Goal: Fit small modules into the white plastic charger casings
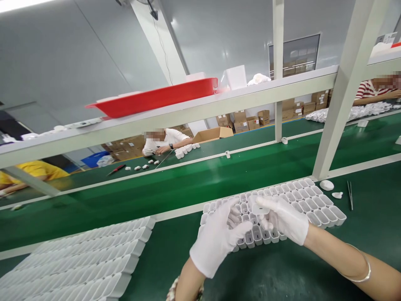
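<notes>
My right hand [282, 215], in a white glove, pinches a small white plastic housing [260, 210] with a dark slot in it. Just left of that piece is my gloved left hand [216, 236], its thumb and fingers apart and nothing visible between them. Under both hands stand close rows of small open-topped white plastic housings [322, 216], several with a dark slot inside. My hands hide part of these rows.
Long rows of white housings [125, 263] fill the bench at the left. Tweezers [350, 195] and two small white parts lie at the right. A green conveyor belt [206, 171] runs behind; a shelf with a red tray [156, 99] hangs above. Co-workers sit beyond.
</notes>
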### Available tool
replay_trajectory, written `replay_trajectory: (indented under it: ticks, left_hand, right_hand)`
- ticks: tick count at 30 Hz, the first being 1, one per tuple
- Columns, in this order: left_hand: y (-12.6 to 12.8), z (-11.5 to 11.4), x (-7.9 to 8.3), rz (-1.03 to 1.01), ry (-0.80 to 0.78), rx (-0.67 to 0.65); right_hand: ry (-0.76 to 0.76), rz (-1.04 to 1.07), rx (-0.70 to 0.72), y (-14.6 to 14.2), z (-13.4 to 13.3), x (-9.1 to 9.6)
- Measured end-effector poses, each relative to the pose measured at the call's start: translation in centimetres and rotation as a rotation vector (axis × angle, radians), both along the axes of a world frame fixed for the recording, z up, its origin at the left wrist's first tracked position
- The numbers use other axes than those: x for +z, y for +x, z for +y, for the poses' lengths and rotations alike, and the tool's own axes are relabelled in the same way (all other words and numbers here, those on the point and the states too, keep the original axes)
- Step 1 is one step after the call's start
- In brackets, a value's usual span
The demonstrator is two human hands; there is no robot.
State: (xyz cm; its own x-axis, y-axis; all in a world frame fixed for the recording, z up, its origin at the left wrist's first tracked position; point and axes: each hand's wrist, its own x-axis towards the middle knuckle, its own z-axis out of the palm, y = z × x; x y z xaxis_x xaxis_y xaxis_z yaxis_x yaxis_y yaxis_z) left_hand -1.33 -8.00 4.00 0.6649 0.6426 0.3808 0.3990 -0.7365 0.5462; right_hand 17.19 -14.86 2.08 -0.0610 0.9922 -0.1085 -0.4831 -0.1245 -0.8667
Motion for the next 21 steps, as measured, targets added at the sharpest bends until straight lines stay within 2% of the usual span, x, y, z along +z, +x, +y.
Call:
replay_trajectory:
  ticks: [3,5,8,10,13,17,19,21]
  left_hand:
    - [1.1,-0.6,0.0,0.027,0.029,-0.078]
    - [1.6,-1.0,0.4,0.046,0.049,-0.106]
    - [1.4,-1.3,0.8,0.072,0.088,-0.132]
    - [0.6,-1.3,0.4,0.089,0.108,-0.146]
    - [-1.1,-1.0,-1.6,0.053,0.165,-0.102]
    - [-3.3,-0.2,-5.1,-0.039,0.239,0.021]
    - [-3.7,0.1,-6.1,-0.048,0.241,0.038]
    - [-3.9,0.3,-6.5,-0.056,0.240,0.053]
  right_hand:
    - [0.069,-0.293,0.049,-0.7,-0.7,0.2]
    - [0.160,-0.521,0.034,-1.1,-1.3,0.4]
    - [0.335,-0.841,0.012,-1.3,-2.3,0.8]
    - [0.378,-0.985,0.072,-1.3,-2.8,1.0]
    - [0.398,-1.031,0.103,-1.3,-3.1,1.0]
    - [0.420,-0.942,0.060,-1.7,-3.1,0.6]
    - [0.417,-0.900,0.065,-1.8,-3.1,0.4]
    - [0.406,-0.886,0.072,-1.9,-3.2,0.3]
